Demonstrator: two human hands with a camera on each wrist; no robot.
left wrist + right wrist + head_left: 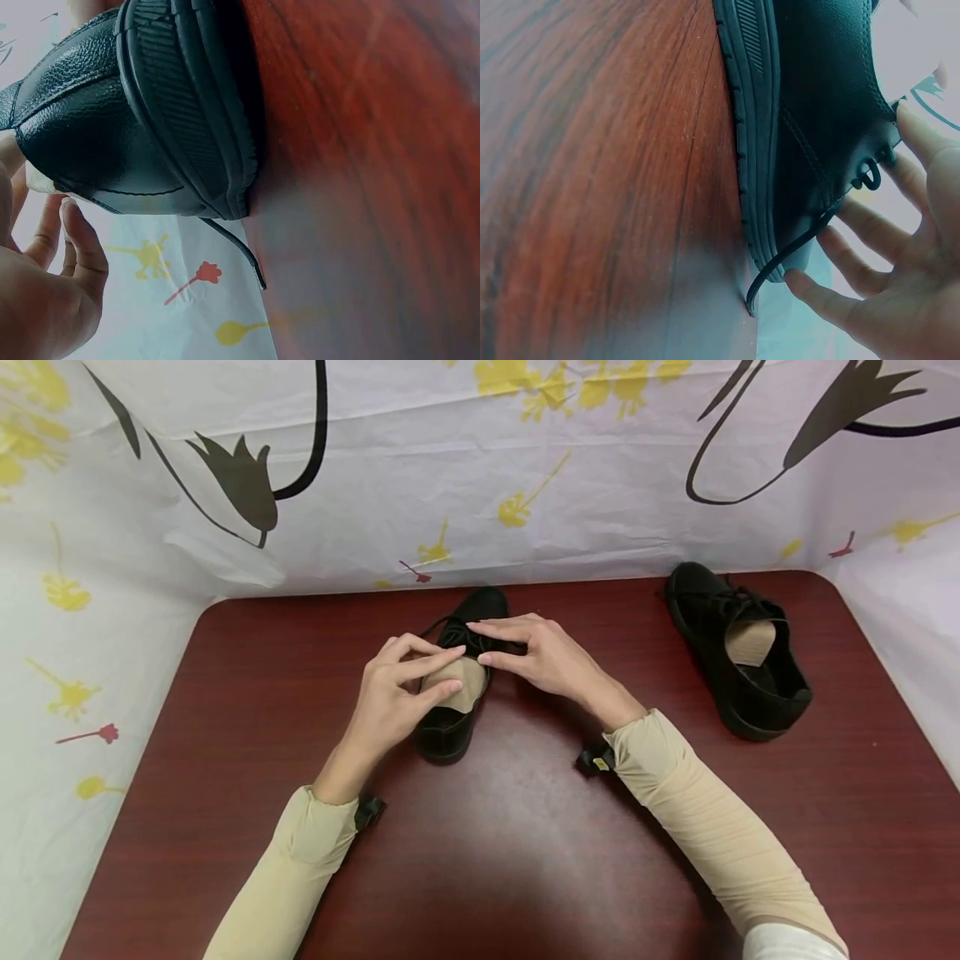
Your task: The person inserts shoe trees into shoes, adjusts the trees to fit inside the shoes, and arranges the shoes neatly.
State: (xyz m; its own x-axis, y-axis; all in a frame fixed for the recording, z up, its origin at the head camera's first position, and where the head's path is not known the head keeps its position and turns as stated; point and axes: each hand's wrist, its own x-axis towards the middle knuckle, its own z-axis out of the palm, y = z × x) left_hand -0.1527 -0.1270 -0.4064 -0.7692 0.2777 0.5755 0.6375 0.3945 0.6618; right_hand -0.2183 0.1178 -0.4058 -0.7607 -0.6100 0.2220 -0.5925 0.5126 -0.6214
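Note:
A black lace-up shoe (444,739) stands on the table, toe away from me, with a piece of tan cardboard (468,679) in its opening. My left hand (390,689) reaches over the opening from the left, its thumb over the cardboard and its fingertips near the tongue, fingers loosely extended. From the right, my right hand (551,656) pinches the shoe at the top of its tongue, thumb at the opening's edge and index finger over the laces. In the right wrist view, its other fingers spread past the eyelets, and a loose black lace (791,246) hangs down the shoe's side.
A second black shoe (712,668), also with cardboard (750,643) inside, stands at the right rear of the red-brown table (525,860). A white patterned cloth (465,468) rises behind the table and along both sides.

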